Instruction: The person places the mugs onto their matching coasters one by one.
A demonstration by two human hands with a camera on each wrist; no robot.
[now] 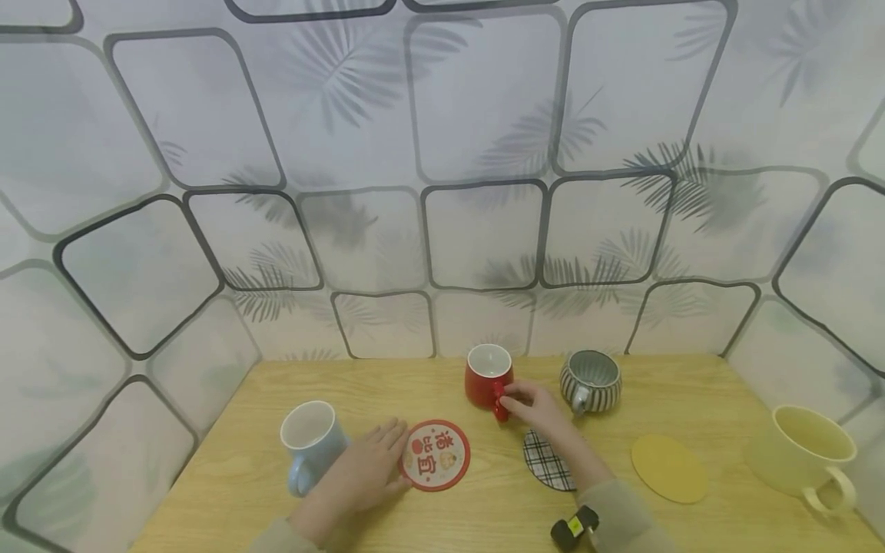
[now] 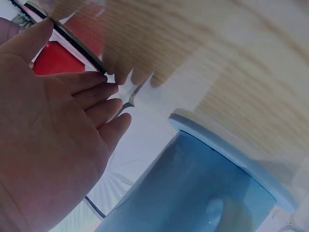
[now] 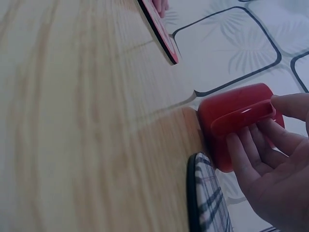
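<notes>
Red mug point(image 1: 477, 390): upright on wood-grain tabletop point(image 1: 373, 384), near plaid coaster point(image 1: 545, 463)
Right hand point(image 1: 542, 415): pinching the handle point(image 3: 239, 120)
Left hand point(image 1: 366, 468): outstretched, nearly straight-fingered, touching red-rimmed round coaster point(image 1: 435, 455)

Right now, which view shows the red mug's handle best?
The right wrist view: the handle appears large, nearly full length, in the right hand. The head view shows it small, partly covered by the hand; in the left wrist view, I cannot make it out.
</notes>
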